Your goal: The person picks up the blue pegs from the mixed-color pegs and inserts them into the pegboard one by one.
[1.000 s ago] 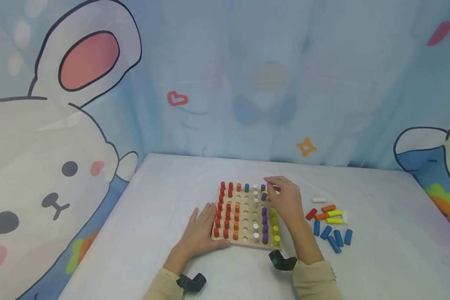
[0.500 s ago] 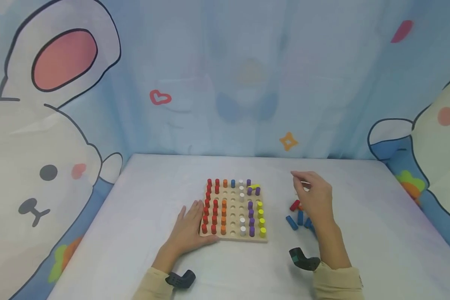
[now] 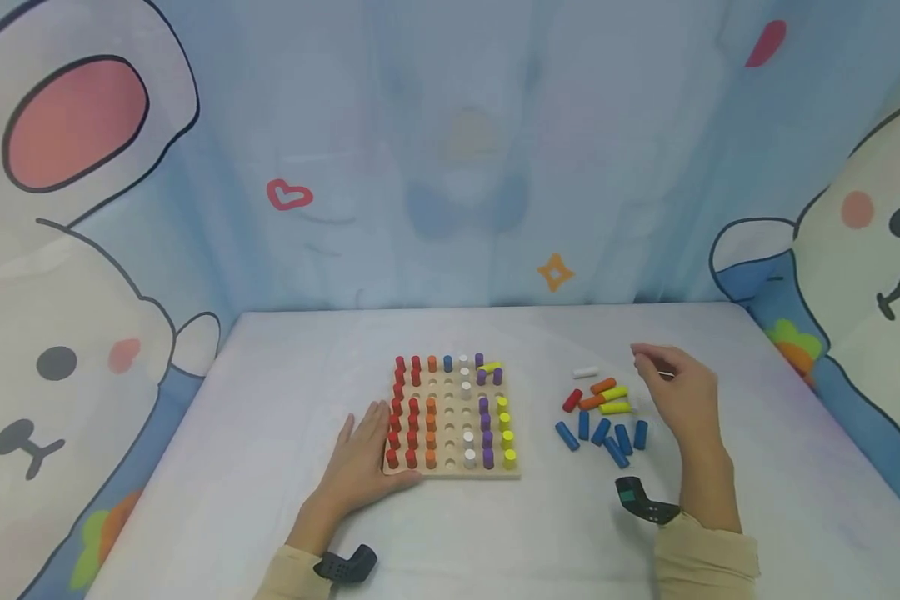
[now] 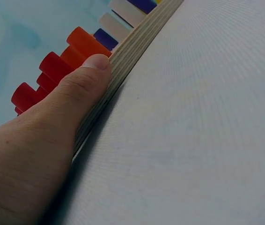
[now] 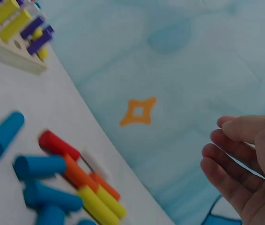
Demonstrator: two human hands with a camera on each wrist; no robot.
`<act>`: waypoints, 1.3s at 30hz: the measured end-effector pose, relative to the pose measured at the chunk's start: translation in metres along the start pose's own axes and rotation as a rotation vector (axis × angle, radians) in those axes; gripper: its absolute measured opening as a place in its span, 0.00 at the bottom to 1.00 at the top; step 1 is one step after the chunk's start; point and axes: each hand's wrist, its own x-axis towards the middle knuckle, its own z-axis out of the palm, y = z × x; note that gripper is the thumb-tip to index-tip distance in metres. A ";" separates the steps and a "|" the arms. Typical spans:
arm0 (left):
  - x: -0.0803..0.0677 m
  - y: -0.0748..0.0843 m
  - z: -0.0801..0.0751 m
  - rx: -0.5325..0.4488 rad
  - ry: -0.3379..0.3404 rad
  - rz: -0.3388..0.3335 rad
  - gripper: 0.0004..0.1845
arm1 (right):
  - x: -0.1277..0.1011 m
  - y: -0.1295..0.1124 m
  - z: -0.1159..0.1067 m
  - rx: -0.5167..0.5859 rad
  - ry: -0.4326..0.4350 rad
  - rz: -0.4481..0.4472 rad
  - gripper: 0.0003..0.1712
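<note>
Wooden pegboard (image 3: 450,471) at lower centre of the frame, left hand (image 3: 360,462) flat against its left edge, fingers straight, right hand (image 3: 682,400) hovering right of loose pegs (image 3: 603,417), fingers loosely curled, apparently holding nothing, white table (image 3: 270,400), cartoon rabbit backdrop (image 3: 82,250).

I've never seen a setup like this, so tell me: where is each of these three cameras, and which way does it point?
Head: worn high, looking forward and down at the peg board, loose pegs, both hands and sleeves.
Left wrist: low at the table, along the board's edge; left hand thumb shows.
Right wrist: facing the backdrop over the loose pegs; right hand fingers show.
All share board and pegs.
</note>
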 end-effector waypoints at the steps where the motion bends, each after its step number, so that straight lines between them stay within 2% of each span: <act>1: -0.001 0.000 0.000 0.002 0.000 -0.002 0.64 | 0.000 0.006 -0.003 0.000 -0.018 0.018 0.24; 4: -0.001 0.000 -0.001 0.001 -0.006 -0.008 0.64 | 0.002 0.026 -0.011 -0.011 -0.090 0.082 0.31; 10: -0.002 0.001 -0.001 -0.001 -0.022 -0.015 0.64 | 0.002 0.066 -0.016 -0.055 -0.325 0.174 0.42; 15: -0.003 0.002 0.000 -0.004 -0.018 -0.016 0.64 | -0.004 0.089 -0.016 -0.079 -0.448 0.158 0.46; 20: -0.004 0.003 0.000 -0.020 -0.013 -0.010 0.64 | -0.007 0.101 -0.015 -0.085 -0.561 0.132 0.51; 24: -0.004 0.005 0.001 -0.018 -0.012 -0.010 0.64 | -0.009 0.104 -0.014 -0.079 -0.594 0.096 0.50; 32: -0.004 0.006 -0.001 -0.026 -0.022 -0.011 0.64 | -0.014 0.104 -0.008 -0.098 -0.606 0.056 0.52; 39: -0.003 0.003 -0.001 -0.017 -0.011 -0.016 0.64 | -0.012 0.102 0.000 -0.115 -0.608 0.023 0.47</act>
